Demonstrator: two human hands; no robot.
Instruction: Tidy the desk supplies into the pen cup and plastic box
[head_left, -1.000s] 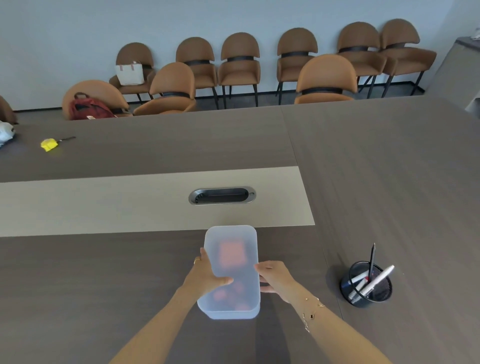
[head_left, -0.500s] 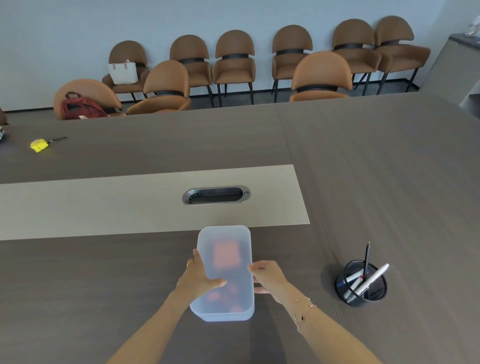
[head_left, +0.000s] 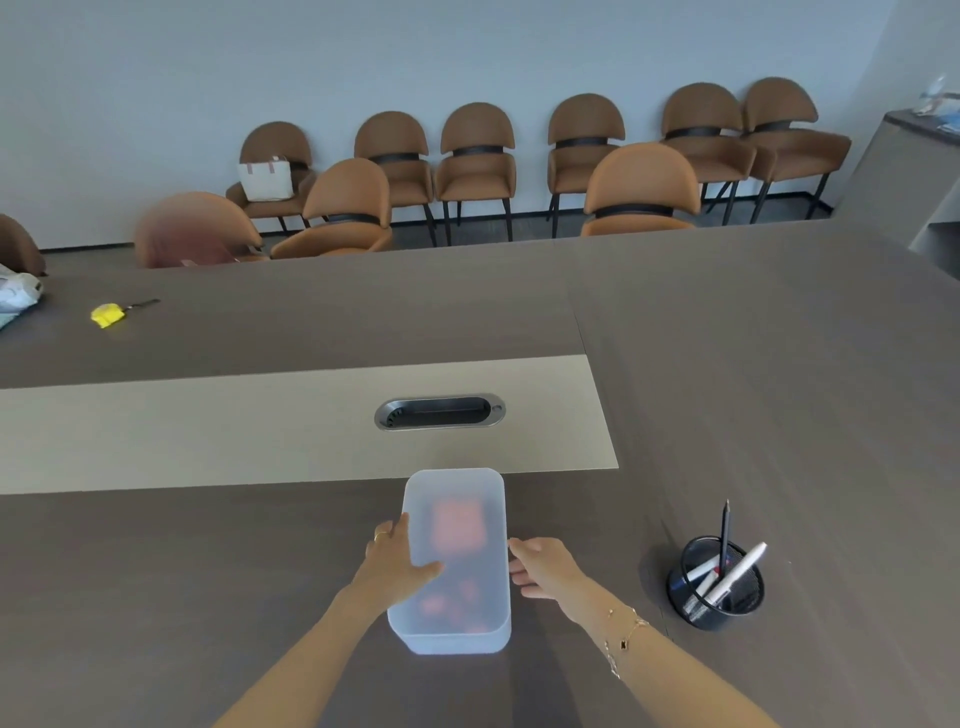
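Frosted box (head_left: 454, 561), lid on, sits at 6 o'clock on the table (head_left: 753, 389).

Left hand (head_left: 397, 564) rests flat on the lid with its thumb across, probably pressing it shut; right hand (head_left: 540, 566) hovers loose beside the 3 o'clock wall, gripping nothing. Reddish contents show only as blurs. Cup (head_left: 716, 584) at 4 o'clock holds pens; which ones is unclear.
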